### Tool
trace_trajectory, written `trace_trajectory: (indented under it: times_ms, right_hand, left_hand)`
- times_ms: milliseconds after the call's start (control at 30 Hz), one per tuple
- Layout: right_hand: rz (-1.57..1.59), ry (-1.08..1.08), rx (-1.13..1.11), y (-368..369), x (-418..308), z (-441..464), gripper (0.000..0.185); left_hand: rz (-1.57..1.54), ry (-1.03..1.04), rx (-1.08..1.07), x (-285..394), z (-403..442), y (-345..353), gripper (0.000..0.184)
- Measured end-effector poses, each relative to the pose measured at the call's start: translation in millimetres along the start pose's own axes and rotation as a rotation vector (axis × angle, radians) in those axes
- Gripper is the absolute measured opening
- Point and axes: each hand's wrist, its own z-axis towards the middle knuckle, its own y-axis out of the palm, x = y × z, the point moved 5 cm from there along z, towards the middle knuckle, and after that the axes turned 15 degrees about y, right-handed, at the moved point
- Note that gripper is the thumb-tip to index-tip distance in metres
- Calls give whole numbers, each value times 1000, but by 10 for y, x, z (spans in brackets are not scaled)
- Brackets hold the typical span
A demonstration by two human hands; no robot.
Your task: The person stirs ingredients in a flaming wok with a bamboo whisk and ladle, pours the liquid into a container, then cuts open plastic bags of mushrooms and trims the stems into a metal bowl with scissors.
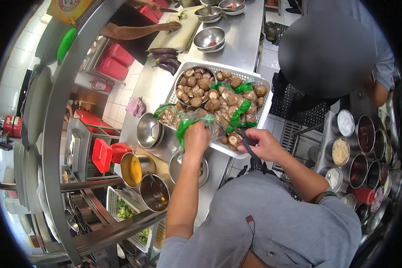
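Observation:
My left hand (197, 139) is closed on the gathered top of a clear plastic bag with green print (183, 129), at the near edge of a white perforated basket (265, 111). My right hand (265, 145) grips black-handled scissors (249, 145), their blades pointing into the basket; how wide the blades stand apart I cannot make out. Brown mushrooms (230, 96) fill the basket, some loose and some inside clear bags with green strips. In the basket's far left corner, a metal bowl (177, 80) is heaped with more mushrooms (194, 85).
Several eggplants (166, 60) lie beyond the basket, near a cutting board (178, 35) where another person's hand (169, 27) rests. Metal bowls (209, 39) stand on the steel counter (236, 40). A second person (357, 53) is at the right, by several metal containers (366, 134).

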Motion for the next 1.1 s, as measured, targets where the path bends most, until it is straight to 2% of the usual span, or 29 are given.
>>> trace_trajectory:
  times_ms: [33, 67, 167, 267, 400, 500, 533, 633, 667, 767, 867, 967, 1033, 1100]
  right_hand:
    - [-4, 1, 8, -6, 19, -4, 33]
    - [-6, 26, 1, -12, -24, -37, 33]
    - [-11, 19, 6, -3, 81, -23, 32]
    - [10, 7, 3, 59, 95, -13, 33]
    - [-48, 6, 1, 81, 5, -35, 36]
    - [-63, 2, 21, 94, -8, -71, 37]
    - [-79, 2, 32, 83, 1, -77, 37]
    - [-67, -1, 40, 104, 10, -127, 38]
    - [-56, 0, 34, 128, 16, -152, 38]
    - [-91, 1, -5, 256, 17, -193, 42]
    - [-229, 2, -121, 477, -110, -308, 47]
    - [-537, -52, -181, 719, -198, -407, 48]
    - [-603, -120, -129, 893, -176, -412, 53]
    - [-693, -201, -69, 1035, -176, -386, 53]
  left_hand:
    - [49, -101, -86, -147, -44, 95, 22]
    - [21, -140, -151, -162, -36, 88, 28]
    - [-35, -217, -254, 23, 16, 3, 30]
    - [51, -235, -241, 165, 76, 100, 33]
    - [-9, -339, -156, 89, 72, 129, 30]
    - [-42, -322, -153, 64, 10, 9, 29]
    - [-53, -324, -106, -3, -58, 16, 35]
    - [-339, -270, 221, 72, -382, -262, 44]
    - [-458, -303, 143, 66, -492, -283, 48]
    - [-886, -468, 127, 40, -793, -209, 43]
    - [-1147, -573, 299, 77, -1149, -294, 41]
    - [-1507, -649, 477, 46, -1554, -381, 40]
    - [-1697, -632, 600, 48, -1825, -389, 40]
    - [-1689, -656, 690, 18, -2028, -318, 40]
